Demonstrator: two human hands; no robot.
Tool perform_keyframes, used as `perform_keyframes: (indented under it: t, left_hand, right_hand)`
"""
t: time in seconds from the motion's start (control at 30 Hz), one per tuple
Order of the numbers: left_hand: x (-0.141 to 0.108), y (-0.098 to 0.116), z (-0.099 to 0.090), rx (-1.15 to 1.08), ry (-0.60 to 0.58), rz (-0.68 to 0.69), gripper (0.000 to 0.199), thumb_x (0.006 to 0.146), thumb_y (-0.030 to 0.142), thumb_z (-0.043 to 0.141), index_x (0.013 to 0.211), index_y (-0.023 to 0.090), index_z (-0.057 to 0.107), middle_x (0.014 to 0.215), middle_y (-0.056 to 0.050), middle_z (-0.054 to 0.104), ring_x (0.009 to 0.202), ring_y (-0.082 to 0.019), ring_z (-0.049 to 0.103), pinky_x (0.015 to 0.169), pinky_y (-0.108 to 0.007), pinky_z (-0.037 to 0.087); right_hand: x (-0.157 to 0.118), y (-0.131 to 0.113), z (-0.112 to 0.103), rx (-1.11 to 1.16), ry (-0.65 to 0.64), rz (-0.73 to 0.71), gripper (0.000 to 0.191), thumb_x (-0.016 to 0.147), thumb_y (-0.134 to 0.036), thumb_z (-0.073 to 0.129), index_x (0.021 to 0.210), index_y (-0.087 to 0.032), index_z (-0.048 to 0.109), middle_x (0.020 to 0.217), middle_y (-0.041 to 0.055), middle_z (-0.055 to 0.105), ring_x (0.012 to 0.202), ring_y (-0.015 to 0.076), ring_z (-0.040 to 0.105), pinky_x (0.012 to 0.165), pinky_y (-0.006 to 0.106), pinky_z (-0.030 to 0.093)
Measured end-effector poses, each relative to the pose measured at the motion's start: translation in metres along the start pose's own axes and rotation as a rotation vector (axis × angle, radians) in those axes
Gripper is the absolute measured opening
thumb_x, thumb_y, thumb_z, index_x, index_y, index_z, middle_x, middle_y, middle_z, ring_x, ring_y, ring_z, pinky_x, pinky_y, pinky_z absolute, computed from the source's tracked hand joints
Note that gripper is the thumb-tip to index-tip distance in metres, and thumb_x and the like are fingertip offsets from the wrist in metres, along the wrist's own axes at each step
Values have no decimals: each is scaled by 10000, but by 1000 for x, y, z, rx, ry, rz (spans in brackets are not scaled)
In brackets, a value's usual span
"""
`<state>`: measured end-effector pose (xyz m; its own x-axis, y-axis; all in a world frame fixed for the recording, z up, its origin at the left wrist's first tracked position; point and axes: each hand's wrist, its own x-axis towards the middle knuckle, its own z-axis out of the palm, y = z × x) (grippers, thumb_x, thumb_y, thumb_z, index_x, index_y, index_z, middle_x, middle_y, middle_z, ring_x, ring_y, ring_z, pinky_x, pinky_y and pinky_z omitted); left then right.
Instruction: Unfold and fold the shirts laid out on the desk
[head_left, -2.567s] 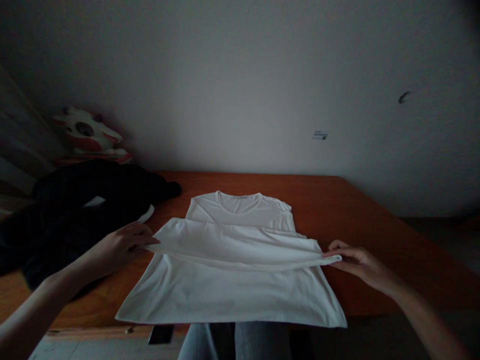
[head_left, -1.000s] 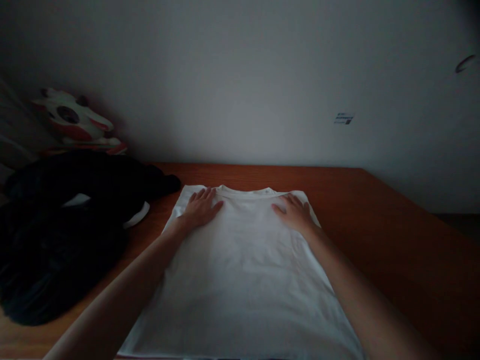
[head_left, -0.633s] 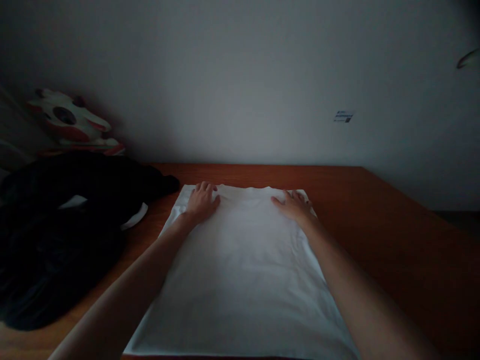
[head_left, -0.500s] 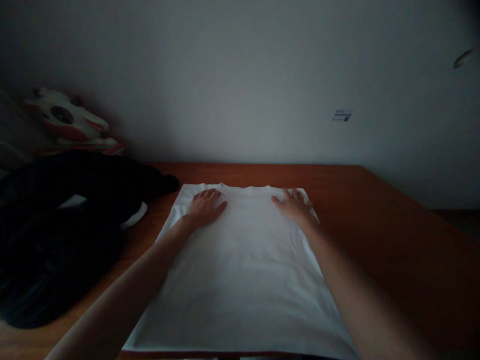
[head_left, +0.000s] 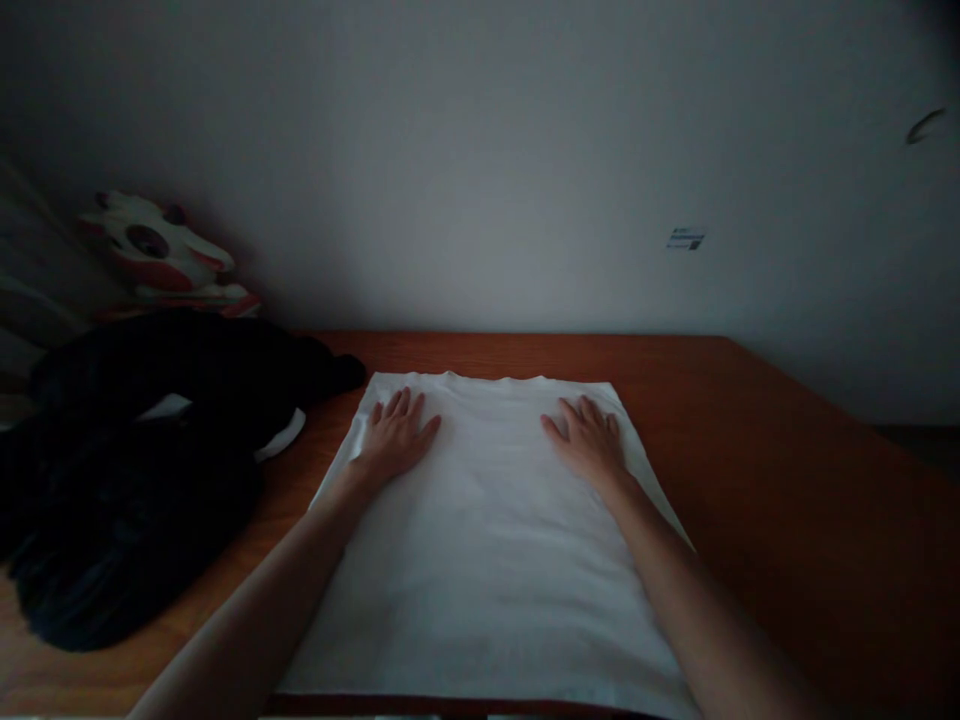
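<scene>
Flat and spread wide, left hand [head_left: 395, 437] and right hand [head_left: 587, 438] press palm-down on the white shirt [head_left: 487, 540], each near a far corner. That shirt lies on the table [head_left: 787, 470], a thin, matte, roughly four-sided sheet, narrower at its slightly wavy far edge, with soft creases rippling across. Over to the left, a black cloth heap [head_left: 150, 420] slumps in rounded folds, pale patches showing; behind it, a white-and-red toy [head_left: 161, 250] with a cow-like head. Plain grey wall [head_left: 480, 180] fills the dim background, reddish-brown wood before it, grain faintly visible. Up there: a small printed label [head_left: 685, 238] and, far right, a thin, dark curved mark [head_left: 924, 126].
</scene>
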<state>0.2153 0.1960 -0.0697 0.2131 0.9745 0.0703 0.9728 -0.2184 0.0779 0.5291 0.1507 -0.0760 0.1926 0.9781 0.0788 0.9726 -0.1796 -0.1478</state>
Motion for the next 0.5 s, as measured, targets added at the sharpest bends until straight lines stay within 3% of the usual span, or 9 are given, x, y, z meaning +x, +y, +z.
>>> perform_keyframes:
  t: [0.2,0.4,0.5]
  left_hand:
    - [1,-21,2,-7,1,47,737,1010,605,281,1560,128,392,1659,-187,303,1548,-360,240,1236,-521,211]
    - [0,-19,2,17,-25,34,787,988,665,282,1580,153,367,1680,-181,251,1558,-407,163,1231,-586,187]
    - [-4,-13,-7,33,32,49,724,990,614,335,1558,171,409,1691,-147,237,1560,-411,151,1238,-616,152]
  right_hand:
    - [-1,16,3,-23,-14,-76,708,1011,-620,319,1555,-175,411,1652,180,324,1544,309,250,1233,536,152]
    - [-1,16,2,-29,-16,-59,695,1018,-605,334,1553,-169,419,1653,178,323,1548,305,244,1240,524,148]
    - [-2,15,3,-30,-26,-55,699,1016,-596,348,1557,-159,412,1655,187,313,1548,314,242,1240,533,149]
